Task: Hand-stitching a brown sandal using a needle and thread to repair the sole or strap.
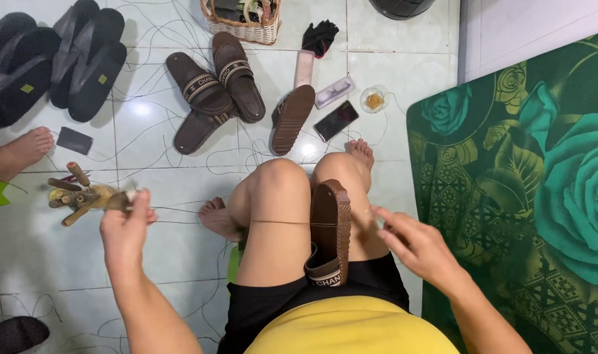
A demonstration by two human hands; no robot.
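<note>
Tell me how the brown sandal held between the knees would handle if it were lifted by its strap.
The brown sandal looks fairly stiff: its sole stands on edge between the knees without sagging. It is probably light for its size, being a thin slab. Its ribbed underside would likely grip rather than slide. The thread, pulled taut between left hand and right hand, might tug it sideways.

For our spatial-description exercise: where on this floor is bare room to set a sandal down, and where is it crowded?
Bare tile lies below the left hand, beside the left knee. Crowded: brown sandals, black sandals, phone and basket ahead; loose thread throughout.
</note>
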